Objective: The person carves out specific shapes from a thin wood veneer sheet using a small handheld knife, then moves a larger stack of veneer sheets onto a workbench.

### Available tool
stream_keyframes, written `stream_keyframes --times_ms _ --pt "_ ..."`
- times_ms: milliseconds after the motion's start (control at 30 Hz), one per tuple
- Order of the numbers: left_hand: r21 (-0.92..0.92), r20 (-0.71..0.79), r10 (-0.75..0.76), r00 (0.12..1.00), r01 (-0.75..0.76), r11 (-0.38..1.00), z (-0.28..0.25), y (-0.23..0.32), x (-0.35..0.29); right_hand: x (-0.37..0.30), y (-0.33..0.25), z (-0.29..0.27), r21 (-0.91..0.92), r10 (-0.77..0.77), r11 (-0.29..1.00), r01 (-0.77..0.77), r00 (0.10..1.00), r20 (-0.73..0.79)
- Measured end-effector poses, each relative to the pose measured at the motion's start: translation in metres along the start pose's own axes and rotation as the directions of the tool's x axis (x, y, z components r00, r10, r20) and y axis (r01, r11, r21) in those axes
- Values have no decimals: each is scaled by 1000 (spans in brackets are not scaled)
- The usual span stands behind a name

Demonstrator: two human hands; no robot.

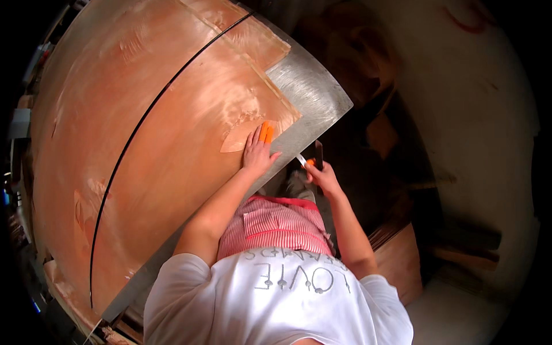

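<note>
The left hand (259,155) lies palm down on a thin orange-brown sheet (190,138), close to the sheet's near right edge; its fingers are extended and close together, with the thumb held out to the side, and two of them wear orange finger covers (265,132). Beneath and beside those fingertips is a paler, pointed patch (233,141), flat against the sheet. The sheet spreads over most of a metal surface (313,86), whose bare grey corner shows beyond the sheet to the right, and a thin black strip (138,123) runs across the sheet in a long curve, well apart from the left hand. The right hand (326,179) is just off the surface's near edge, its fingers curled around a dark tool (319,154) that points upward; a short white piece (301,160) and a bit of orange show beside the thumb, though the shadow there makes it hard to tell whether they belong to the tool. Below the hands are a red-and-white striped apron (276,227) and a white shirt (276,305), while brown sheets (399,264) stand in the dimness at lower right.
</note>
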State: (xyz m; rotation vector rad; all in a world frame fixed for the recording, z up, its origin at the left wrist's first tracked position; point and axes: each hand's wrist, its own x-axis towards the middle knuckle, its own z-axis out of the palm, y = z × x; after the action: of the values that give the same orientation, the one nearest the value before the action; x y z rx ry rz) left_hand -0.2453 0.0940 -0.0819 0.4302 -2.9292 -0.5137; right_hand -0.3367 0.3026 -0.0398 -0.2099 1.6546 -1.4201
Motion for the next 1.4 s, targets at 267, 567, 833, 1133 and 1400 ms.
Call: stream_keyframes --times_ms 267,567,833,1133,1400 --pt "-14 58 -101 993 102 995 1 10 6 126 -37 16 -149 44 989 -20 985 165" --pt "-81 25 -198 980 200 976 -11 26 24 153 -22 10 -280 246 939 -199 958 147" --pt "171 105 -216 971 197 965 -16 33 35 144 -42 -22 -501 237 865 -26 901 362" --pt "174 134 -236 962 212 962 -15 32 32 198 -106 -53 -720 532 694 -13 683 500" --pt "-227 -84 -346 935 320 920 -20 17 10 175 -118 -49 -534 483 816 -220 766 423"
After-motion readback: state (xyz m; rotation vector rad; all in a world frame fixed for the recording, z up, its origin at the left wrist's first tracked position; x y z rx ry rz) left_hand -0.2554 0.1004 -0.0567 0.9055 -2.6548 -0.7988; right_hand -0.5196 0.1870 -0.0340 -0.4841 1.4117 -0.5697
